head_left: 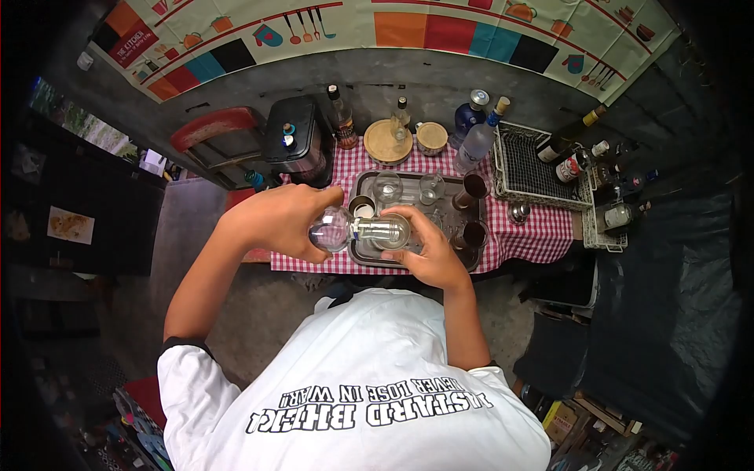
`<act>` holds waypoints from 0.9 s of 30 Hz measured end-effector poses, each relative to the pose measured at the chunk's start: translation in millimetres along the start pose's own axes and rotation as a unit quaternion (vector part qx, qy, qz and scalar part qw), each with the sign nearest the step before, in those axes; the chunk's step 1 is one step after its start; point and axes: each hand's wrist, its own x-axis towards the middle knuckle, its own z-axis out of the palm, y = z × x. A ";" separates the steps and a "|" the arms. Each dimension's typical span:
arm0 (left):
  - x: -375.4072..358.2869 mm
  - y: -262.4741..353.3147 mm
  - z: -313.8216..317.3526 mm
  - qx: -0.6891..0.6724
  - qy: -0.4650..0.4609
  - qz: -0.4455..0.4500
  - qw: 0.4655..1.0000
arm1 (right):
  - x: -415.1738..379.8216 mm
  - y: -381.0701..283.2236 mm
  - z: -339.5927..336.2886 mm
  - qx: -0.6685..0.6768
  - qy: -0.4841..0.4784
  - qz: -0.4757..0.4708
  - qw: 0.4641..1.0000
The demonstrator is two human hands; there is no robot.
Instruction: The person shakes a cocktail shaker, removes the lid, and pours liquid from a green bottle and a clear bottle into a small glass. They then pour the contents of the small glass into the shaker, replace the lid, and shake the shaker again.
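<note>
My left hand (276,222) is wrapped around the rounded body of a clear glass bottle (330,229), tilted on its side. The bottle's neck points right, into the mouth of a clear drinking glass (395,231) or right at it. Around that glass, the fingers and thumb of my right hand (430,253) are closed. Both hands are above the near part of a grey tray (363,254). Just behind the bottle stands a small metal cup (363,207). Two clear glasses (387,186) and two dark tumblers (470,191) also stand on the tray.
The tray lies on a red checked tablecloth (298,261). Behind are a black appliance (297,141), wooden-lidded jars (387,142) and a blue bottle (468,118). To the right, a wire basket (526,184) has bottles around it. A red-backed chair (216,125) stands left.
</note>
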 end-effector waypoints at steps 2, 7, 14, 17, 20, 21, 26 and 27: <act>-0.5 0.1 -1.1 0.000 -0.010 -0.005 1.000 | 0.5 2.2 1.4 0.027 -0.004 0.002 1.000; -0.9 -5.4 2.9 -0.002 0.000 0.010 1.000 | 1.7 6.8 6.4 0.047 -0.004 0.001 0.999; 1.0 -16.6 10.3 -0.003 0.019 0.041 0.999 | 4.5 14.5 12.3 0.064 -0.004 0.013 0.998; 1.4 -17.1 10.9 0.003 0.013 0.028 1.000 | 5.7 21.9 13.9 0.059 -0.008 0.018 0.998; 1.0 -17.1 11.4 0.004 0.014 0.023 1.000 | 6.3 25.8 16.2 0.068 -0.008 0.018 0.997; 1.0 -17.9 11.7 0.004 0.013 0.023 1.000 | 6.6 26.3 16.7 0.069 -0.009 0.019 0.997; 1.8 -18.6 12.7 0.002 0.002 0.014 1.000 | 5.6 30.1 19.3 0.083 -0.011 0.037 0.996; 2.0 -18.7 13.0 0.001 0.002 0.013 1.000 | 5.4 31.9 19.5 0.084 -0.011 0.037 0.996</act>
